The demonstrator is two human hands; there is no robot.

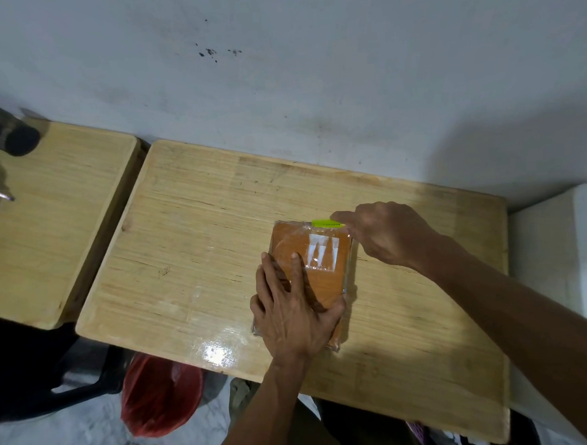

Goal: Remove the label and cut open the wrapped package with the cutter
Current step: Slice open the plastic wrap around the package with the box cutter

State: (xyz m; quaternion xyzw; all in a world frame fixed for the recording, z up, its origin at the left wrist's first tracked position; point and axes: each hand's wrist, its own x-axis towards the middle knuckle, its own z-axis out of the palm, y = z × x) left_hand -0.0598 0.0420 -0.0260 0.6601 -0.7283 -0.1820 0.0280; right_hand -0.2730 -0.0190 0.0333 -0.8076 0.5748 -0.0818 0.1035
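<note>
An orange package [326,282] wrapped in clear plastic lies flat on the wooden table [198,247]. A torn white label remnant [323,253] sits on its top face. My left hand [291,311] presses down on the package's near left part, fingers spread, thumb along the right side. My right hand [388,232] holds a lime-green cutter [327,223] at the package's far edge, its tip pointing left along that edge. The blade itself is too small to make out.
A second wooden table [57,214] stands to the left with a dark cylindrical object [5,130] and a pen-like item [0,194]. A white wall runs behind. A red plastic bag [158,396] lies on the floor below the table's near edge. A white box [562,249] sits right.
</note>
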